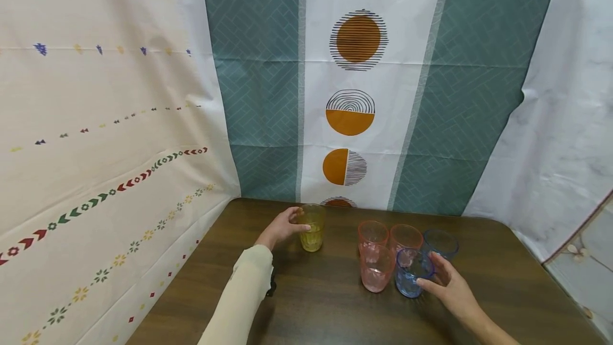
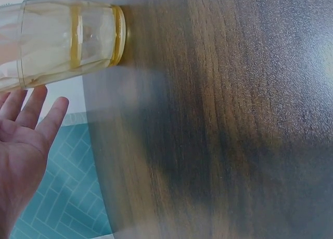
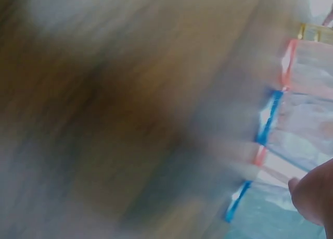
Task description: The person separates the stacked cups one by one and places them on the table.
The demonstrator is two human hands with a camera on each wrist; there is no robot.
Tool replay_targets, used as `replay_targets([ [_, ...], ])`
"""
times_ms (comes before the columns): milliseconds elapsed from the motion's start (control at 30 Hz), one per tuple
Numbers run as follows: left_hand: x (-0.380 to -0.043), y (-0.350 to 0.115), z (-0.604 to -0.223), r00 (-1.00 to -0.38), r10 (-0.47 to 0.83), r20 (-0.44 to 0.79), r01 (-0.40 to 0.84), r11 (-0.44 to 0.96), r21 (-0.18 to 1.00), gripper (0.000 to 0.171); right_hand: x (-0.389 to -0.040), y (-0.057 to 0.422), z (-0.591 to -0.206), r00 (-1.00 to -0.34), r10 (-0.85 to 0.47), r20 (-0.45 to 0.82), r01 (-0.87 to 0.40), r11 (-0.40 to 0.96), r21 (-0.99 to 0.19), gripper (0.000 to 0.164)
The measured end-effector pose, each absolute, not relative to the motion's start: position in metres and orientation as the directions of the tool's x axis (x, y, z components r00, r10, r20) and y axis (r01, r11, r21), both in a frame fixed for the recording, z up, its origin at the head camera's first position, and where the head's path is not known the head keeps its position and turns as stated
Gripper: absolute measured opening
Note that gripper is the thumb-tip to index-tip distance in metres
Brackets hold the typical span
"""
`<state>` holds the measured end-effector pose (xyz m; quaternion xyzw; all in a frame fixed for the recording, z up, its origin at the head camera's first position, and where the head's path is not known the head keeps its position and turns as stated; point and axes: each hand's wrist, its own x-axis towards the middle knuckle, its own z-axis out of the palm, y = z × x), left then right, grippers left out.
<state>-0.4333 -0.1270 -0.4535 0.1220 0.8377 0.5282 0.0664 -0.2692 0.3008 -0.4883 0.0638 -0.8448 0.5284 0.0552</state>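
My left hand (image 1: pixel 283 226) is at a clear yellow glass (image 1: pixel 312 233), its thumb across the front and fingertips at the far side. In the left wrist view a second yellow rim line shows on the yellow glass (image 2: pixel 52 38), like one glass nested in another. There the lower fingers (image 2: pixel 36 106) spread loosely beside it. My right hand (image 1: pixel 452 289) holds a blue glass (image 1: pixel 408 281) from its right side, thumb in front and a finger at the rim. The right wrist view is blurred, with a fingertip (image 3: pixel 307 197) beside the glass bases.
Three pink-red glasses crowd left of and behind the held blue one; the nearest pink glass (image 1: pixel 376 273) is beside it. Another blue glass (image 1: pixel 442 246) stands behind the right hand. Patterned cloths (image 1: pixel 258 95) hang around the brown wooden table (image 1: pixel 325 313).
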Motion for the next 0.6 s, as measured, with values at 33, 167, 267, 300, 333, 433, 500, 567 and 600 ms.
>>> replay_targets([
  [33, -0.433, -0.127, -0.454, -0.962, 0.272, 0.015, 0.132, 0.418, 0.899, 0.074, -0.268, 0.300, -0.486, -0.985, -0.044, 0.168, -0.170, 0.434, -0.885, 0.085],
  [167, -0.434, -0.127, -0.455, -0.962, 0.272, 0.008, 0.131, 0.437, 0.890, 0.076, -0.264, 0.297, -0.476, -0.981, -0.008, 0.192, -0.177, 0.431, -0.885, 0.086],
  [267, -0.434, -0.127, -0.456, -0.959, 0.282, 0.011, 0.139, 0.439, 0.888, 0.077, -0.262, 0.295, -0.469, -0.976, 0.017, 0.218, -0.190, 0.432, -0.882, 0.086],
  [300, -0.434, -0.127, -0.456, -0.959, 0.285, 0.013, 0.141, 0.434, 0.890, 0.077, -0.261, 0.294, -0.467, -0.973, 0.020, 0.231, -0.200, 0.437, -0.877, 0.085],
  [333, -0.434, -0.127, -0.457, -0.957, 0.288, 0.018, 0.147, 0.433, 0.889, 0.077, -0.261, 0.292, -0.464, -0.968, 0.024, 0.249, -0.213, 0.441, -0.872, 0.084],
  [433, -0.433, -0.127, -0.457, -0.960, 0.280, 0.020, 0.147, 0.441, 0.886, 0.077, -0.261, 0.285, -0.457, -0.958, 0.031, 0.285, -0.243, 0.444, -0.862, 0.082],
  [500, -0.432, -0.127, -0.456, -0.962, 0.272, 0.019, 0.145, 0.452, 0.880, 0.077, -0.260, 0.279, -0.453, -0.954, 0.035, 0.299, -0.256, 0.427, -0.867, 0.079],
  [567, -0.432, -0.127, -0.456, -0.963, 0.268, 0.016, 0.142, 0.459, 0.877, 0.077, -0.260, 0.273, -0.448, -0.953, 0.038, 0.301, -0.264, 0.387, -0.884, 0.077],
  [600, -0.432, -0.127, -0.455, -0.964, 0.267, 0.013, 0.140, 0.461, 0.876, 0.077, -0.259, 0.269, -0.445, -0.953, 0.040, 0.301, -0.267, 0.363, -0.893, 0.075],
])
